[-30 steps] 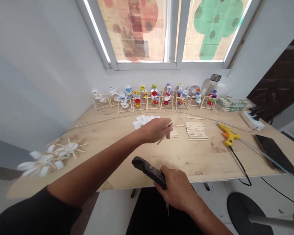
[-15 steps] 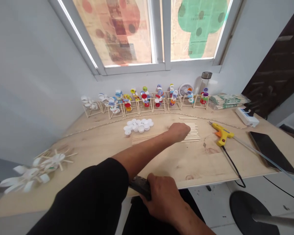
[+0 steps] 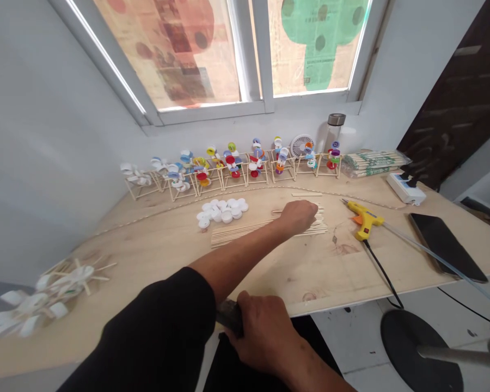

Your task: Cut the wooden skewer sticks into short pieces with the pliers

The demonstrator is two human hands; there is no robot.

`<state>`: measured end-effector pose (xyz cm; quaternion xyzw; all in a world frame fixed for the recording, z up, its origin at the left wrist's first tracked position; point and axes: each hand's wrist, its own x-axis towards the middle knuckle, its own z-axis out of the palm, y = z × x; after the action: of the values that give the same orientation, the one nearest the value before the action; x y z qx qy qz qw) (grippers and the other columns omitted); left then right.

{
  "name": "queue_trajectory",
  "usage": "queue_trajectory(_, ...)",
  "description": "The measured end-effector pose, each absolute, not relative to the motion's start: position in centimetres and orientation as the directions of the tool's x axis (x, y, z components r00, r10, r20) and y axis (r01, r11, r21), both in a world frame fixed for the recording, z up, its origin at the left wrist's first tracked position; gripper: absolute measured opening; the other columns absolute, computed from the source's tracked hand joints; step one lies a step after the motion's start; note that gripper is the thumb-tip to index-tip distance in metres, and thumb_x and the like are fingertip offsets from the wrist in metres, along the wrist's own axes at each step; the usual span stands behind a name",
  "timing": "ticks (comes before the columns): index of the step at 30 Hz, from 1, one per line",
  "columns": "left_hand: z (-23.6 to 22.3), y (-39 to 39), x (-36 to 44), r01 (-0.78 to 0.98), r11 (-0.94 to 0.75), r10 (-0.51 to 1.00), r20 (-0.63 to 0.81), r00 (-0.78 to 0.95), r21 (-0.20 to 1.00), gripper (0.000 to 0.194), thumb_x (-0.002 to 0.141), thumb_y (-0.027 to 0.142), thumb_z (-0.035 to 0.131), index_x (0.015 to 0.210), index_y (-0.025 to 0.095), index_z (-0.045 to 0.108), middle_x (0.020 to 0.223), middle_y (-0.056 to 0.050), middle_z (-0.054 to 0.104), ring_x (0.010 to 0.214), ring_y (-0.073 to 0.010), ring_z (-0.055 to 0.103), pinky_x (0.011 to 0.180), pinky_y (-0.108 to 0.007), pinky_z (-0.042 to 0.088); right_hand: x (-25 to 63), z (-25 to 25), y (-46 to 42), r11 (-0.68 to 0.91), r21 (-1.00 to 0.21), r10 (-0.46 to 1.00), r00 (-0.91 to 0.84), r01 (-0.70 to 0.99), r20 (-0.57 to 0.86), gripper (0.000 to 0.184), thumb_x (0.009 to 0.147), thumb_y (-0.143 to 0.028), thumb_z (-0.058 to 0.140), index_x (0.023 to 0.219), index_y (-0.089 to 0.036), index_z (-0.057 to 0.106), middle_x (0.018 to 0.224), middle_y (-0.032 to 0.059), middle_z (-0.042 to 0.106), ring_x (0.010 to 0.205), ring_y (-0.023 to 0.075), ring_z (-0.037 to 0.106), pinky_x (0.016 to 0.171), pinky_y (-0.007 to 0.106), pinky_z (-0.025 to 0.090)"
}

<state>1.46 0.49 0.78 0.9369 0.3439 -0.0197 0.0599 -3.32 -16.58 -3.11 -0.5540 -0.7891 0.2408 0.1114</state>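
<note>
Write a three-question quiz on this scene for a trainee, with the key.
1. What is the left hand over? A: wooden sticks; B: the small fan; C: the power strip.
2. True or false: the yellow glue gun lies to the left of the phone.
3. Fill in the blank: the tool in the right hand is ____ in colour.

Key: 1 A; 2 true; 3 dark.
</note>
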Motion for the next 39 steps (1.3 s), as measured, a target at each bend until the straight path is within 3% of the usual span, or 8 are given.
queue_trajectory(6,4.8,0.5,-5.9,0.694,-0.707,0.703,0.023,0.711,0.138,0.023,0.082,0.028,0.039,0.081,0.016,0.059,0.084,-0.007,0.064,0.076,-0.0178,0.057,0.061,-0.025,0.038,-3.2,-3.1,-16.6,0.243,-0.505,0.932,-0.343,0.828,-0.115,0.024,0.076,-0.039,0.048,0.087,-0.019,0.052,0.079,0.0085,0.067,0.067,0.0255,0.062,0.054,0.030,0.035)
queue_trajectory(9,5.9,0.7,-11.7,0.695,-0.674,0.736,0.150,0.660,0.251,0.020,0.079,0.026,0.042,0.076,0.016,0.059,0.077,-0.003,0.064,0.069,-0.0142,0.055,0.060,-0.022,0.036,-3.1,-3.1,-16.5,0.222,-0.530,0.934,-0.334,0.818,-0.125,0.022,0.077,-0.039,0.047,0.086,-0.019,0.052,0.078,0.0076,0.067,0.068,0.0238,0.061,0.055,0.029,0.033)
queue_trajectory(13,4.5,0.4,-19.0,0.803,-0.451,0.892,0.234,0.387,0.389,0.023,0.078,0.031,0.042,0.074,0.016,0.059,0.067,0.000,0.063,0.062,-0.0125,0.054,0.057,-0.021,0.036,-2.4,-3.2,-16.2,0.161,-0.653,0.941,-0.315,0.740,-0.124,0.021,0.077,-0.040,0.050,0.076,-0.019,0.050,0.071,0.0039,0.063,0.065,0.0187,0.056,0.056,0.026,0.032)
queue_trajectory(17,0.1,-1.7,-22.4,0.880,-0.295,0.945,0.247,0.213,0.372,0.027,0.082,0.030,0.037,0.070,0.016,0.057,0.065,-0.002,0.061,0.061,-0.0132,0.054,0.057,-0.022,0.037,-1.3,-3.5,-15.8,0.025,-0.916,0.923,-0.361,0.401,-0.133,0.019,0.080,-0.036,0.051,0.073,-0.019,0.050,0.062,-0.0025,0.051,0.055,0.0113,0.048,0.052,0.022,0.033)
queue_trajectory(20,-3.5,-3.7,-22.2,0.887,-0.304,0.942,0.247,0.226,0.347,0.024,0.083,0.026,0.037,0.073,0.017,0.057,0.073,-0.003,0.062,0.068,-0.0141,0.056,0.062,-0.023,0.038,-0.4,-4.2,-15.5,-0.156,-0.986,0.899,-0.405,0.058,-0.166,0.023,0.080,-0.040,0.053,0.076,-0.017,0.051,0.053,-0.0048,0.046,0.046,0.0093,0.044,0.048,0.022,0.034)
queue_trajectory(28,-6.8,-5.0,-20.0,0.906,-0.346,0.933,0.196,0.304,0.242,0.021,0.086,0.024,0.037,0.093,0.022,0.056,0.095,-0.004,0.058,0.079,-0.0155,0.056,0.063,-0.024,0.039,1.3,-6.0,-14.6,-0.366,-0.719,0.915,-0.368,-0.590,-0.164,0.021,0.080,-0.036,0.055,0.087,-0.016,0.059,0.064,-0.0004,0.051,0.053,0.0093,0.044,0.054,0.023,0.034)
queue_trajectory(33,-7.1,-4.6,-20.0,0.919,-0.356,0.930,0.157,0.331,0.171,0.019,0.086,0.020,0.036,0.088,0.020,0.055,0.092,-0.005,0.055,0.076,-0.0162,0.056,0.060,-0.025,0.039,1.6,-6.2,-14.4,-0.368,-0.628,0.921,-0.361,-0.686,-0.146,0.022,0.081,-0.034,0.054,0.088,-0.015,0.061,0.065,0.0001,0.049,0.054,0.0089,0.040,0.058,0.024,0.035)
queue_trajectory(39,-7.4,-4.7,-20.1,0.919,-0.371,0.924,0.148,0.352,0.133,0.020,0.086,0.018,0.033,0.089,0.020,0.053,0.094,-0.006,0.054,0.078,-0.0174,0.056,0.060,-0.026,0.040,1.5,-6.6,-14.7,-0.375,-0.664,0.912,-0.387,-0.647,-0.137,0.021,0.083,-0.032,0.051,0.089,-0.016,0.062,0.068,0.0018,0.051,0.058,0.0111,0.043,0.058,0.025,0.035)
